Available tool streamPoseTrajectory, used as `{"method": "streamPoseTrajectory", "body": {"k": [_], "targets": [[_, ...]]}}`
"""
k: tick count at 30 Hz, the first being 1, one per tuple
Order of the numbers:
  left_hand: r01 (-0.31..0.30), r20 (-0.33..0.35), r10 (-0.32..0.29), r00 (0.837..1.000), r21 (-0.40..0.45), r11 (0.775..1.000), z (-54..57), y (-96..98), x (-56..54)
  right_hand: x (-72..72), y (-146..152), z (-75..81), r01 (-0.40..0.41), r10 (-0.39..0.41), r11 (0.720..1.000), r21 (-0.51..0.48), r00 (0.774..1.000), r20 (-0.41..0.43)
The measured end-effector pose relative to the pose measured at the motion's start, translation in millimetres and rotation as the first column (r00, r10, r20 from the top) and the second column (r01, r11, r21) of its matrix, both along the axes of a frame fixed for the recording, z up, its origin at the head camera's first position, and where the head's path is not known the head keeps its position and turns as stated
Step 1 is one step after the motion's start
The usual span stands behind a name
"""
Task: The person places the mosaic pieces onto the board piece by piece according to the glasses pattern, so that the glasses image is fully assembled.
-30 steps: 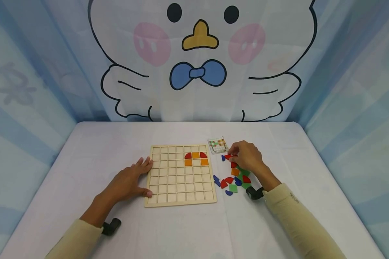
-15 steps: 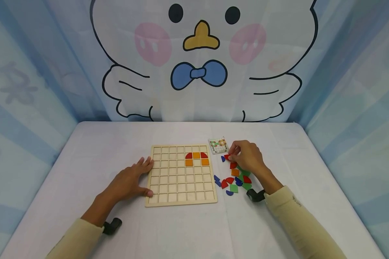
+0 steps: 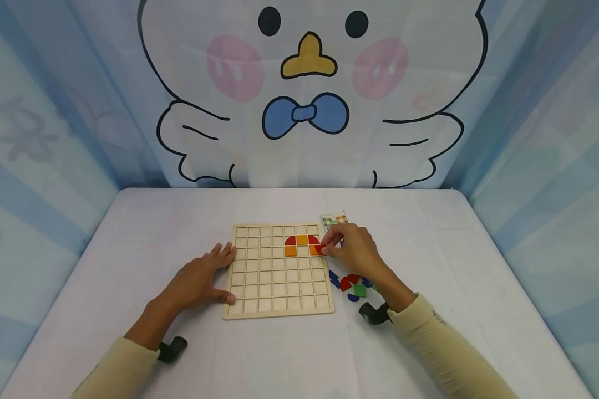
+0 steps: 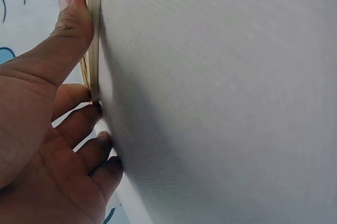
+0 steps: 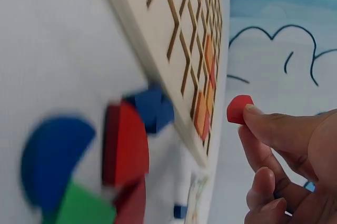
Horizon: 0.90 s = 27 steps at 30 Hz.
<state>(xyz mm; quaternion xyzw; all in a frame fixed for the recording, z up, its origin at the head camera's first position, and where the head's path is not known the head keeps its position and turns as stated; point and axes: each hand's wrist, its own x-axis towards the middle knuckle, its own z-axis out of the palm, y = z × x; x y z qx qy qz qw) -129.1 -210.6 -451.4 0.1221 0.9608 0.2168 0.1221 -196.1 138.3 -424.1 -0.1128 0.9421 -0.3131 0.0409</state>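
Note:
A wooden grid board (image 3: 264, 277) lies on the table, with red quarter-round pieces and orange squares in several cells at its upper right. My left hand (image 3: 197, 282) rests against the board's left edge, thumb on the rim and fingers spread, as the left wrist view also shows. Between thumb and forefinger my right hand (image 3: 356, 252) pinches a red piece (image 5: 239, 109) with a curved side, over the board's right edge by the orange square (image 3: 314, 251). Part of a patterned card (image 3: 333, 218) shows behind the right hand.
Loose blue, red and green pieces lie right of the board, among them a green square (image 3: 360, 291) and a blue half-round (image 3: 353, 297); the right forearm hides others. A printed curtain (image 3: 304, 155) stands behind the table.
My right hand has moved left from the loose pieces to the board's right edge, carrying the red piece. The left hand stays at the board's left edge.

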Motion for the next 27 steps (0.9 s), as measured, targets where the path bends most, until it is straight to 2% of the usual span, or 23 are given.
{"method": "streamPoseTrajectory", "body": {"k": [7,13,19,27], "targets": [[0.001,-0.004,-0.001,1.0,0.001,1.0,0.3,0.3,0.5,8.6,-26.2,-8.1,-0.088,0.09,0.993,-0.074,0.996,0.025],[0.0,-0.005,0.0,1.0,0.003,1.0,-0.1,0.3,0.3,8.7,-41.7,-15.8,-0.117,0.12,0.988,-0.096,0.992,0.034],[0.003,-0.004,-0.003,1.0,0.0,1.0,-0.7,0.0,-0.3,5.2,-50.4,-21.4,-0.136,0.137,0.989,-0.053,0.99,0.024],[-0.001,-0.005,0.001,1.0,-0.001,1.0,-1.4,-0.3,-0.2,0.3,-55.7,-24.0,-0.118,0.117,0.993,0.031,0.993,0.027]]}}
